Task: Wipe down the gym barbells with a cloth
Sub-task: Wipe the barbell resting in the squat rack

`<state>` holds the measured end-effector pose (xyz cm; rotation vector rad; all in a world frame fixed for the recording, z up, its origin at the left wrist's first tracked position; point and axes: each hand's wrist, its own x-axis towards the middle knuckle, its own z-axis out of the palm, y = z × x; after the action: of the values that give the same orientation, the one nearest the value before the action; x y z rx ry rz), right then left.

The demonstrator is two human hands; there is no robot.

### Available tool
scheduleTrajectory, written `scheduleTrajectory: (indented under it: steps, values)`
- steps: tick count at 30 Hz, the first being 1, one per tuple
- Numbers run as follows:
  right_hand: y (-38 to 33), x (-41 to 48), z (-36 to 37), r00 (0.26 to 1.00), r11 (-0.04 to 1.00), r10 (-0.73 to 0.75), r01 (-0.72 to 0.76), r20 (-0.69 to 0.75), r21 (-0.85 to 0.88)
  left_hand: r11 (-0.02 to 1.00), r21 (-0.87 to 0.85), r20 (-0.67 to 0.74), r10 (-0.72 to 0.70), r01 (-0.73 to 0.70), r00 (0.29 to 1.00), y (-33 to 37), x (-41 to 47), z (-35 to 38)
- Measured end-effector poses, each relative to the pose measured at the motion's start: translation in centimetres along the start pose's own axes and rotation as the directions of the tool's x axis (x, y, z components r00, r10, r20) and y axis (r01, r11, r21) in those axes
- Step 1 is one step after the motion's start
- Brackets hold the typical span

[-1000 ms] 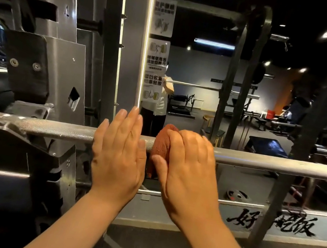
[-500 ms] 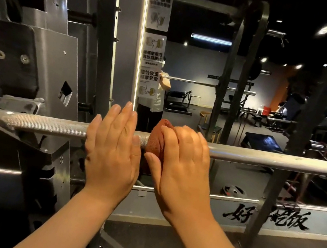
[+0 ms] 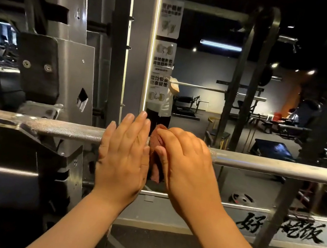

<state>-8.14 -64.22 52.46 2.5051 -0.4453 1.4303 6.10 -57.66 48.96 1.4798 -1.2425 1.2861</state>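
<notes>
- Head view: the barbell (image 3: 281,167) lies level, its long axis running left to right across the frame — its left end sits in the rack (image 3: 65,67).
- The left hand (image 3: 124,156) rests flat over the bar, fingers straight and close together, holding nothing.
- The right hand (image 3: 186,165), just beside it, has its fingers curled over a reddish cloth (image 3: 156,142) — draped on the bar, one end hanging below.

Knurled barbell (image 3: 59,128) on the grey steel rack hook (image 3: 3,125)

barbell (image 3: 271,166): silver metal, smooth glossy right, rough knurled left | cloth (image 3: 156,139): reddish-brown, nubby matt fabric
</notes>
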Motion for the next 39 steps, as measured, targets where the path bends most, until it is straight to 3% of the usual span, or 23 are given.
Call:
scheduleTrajectory:
  steps: [7, 10, 13, 19, 25, 29, 31, 37, 39]
  values:
    - [-1.4, 0.0, 0.5, 0.935, 0.949, 0.316, -0.313, -0.159, 0.046, 1.0, -0.003, 0.063, 0.014, -0.013, 0.998, -0.5, -0.2, -0.7]
    - [-3.7, -0.4, 1.7, 0.963, 0.969, 0.247, -0.247, -0.112, 0.012, 1.0, -0.029, 0.084, 0.01, -0.007, 0.996, -0.6, -0.4, -1.0]
    - [-1.3, -0.8, 0.7, 0.991, 0.992, 0.123, -0.122, -0.05, 0.013, 0.997, -0.071, 0.117, -0.029, 0.037, 0.993, -0.4, -0.5, -1.2]
    - [-2.4, 0.0, 0.6, 0.956, 0.961, 0.277, -0.277, -0.094, 0.021, 0.992, -0.073, 0.146, -0.093, 0.105, 0.985, 0.2, -0.7, -1.6]
    - [-1.6, -0.6, 0.8, 0.998, 0.998, 0.062, -0.062, 0.002, 0.018, 0.997, -0.054, 0.175, -0.039, 0.049, 0.984, -0.5, -0.7, -2.0]
    - [-1.0, -0.7, 0.0, 0.975, 0.979, 0.2, -0.203, -0.094, -0.025, 0.996, -0.058, 0.148, -0.059, 0.068, 0.987, -0.3, -0.8, -1.8]
    - [-3.0, 0.0, 0.8, 0.96, 0.962, 0.271, -0.273, -0.077, -0.02, 0.992, -0.067, 0.136, -0.093, 0.103, 0.986, 0.2, -0.8, -1.6]
    - [-1.8, 0.1, 0.2, 0.997, 0.997, 0.072, -0.07, 0.041, -0.039, 0.994, -0.055, 0.181, -0.085, 0.096, 0.98, 0.0, -0.8, -2.3]
    - [-0.8, -0.2, -0.3, 0.992, 0.991, 0.124, -0.125, -0.019, -0.05, 0.995, -0.051, 0.182, -0.077, 0.088, 0.98, 0.0, -0.8, -2.6]
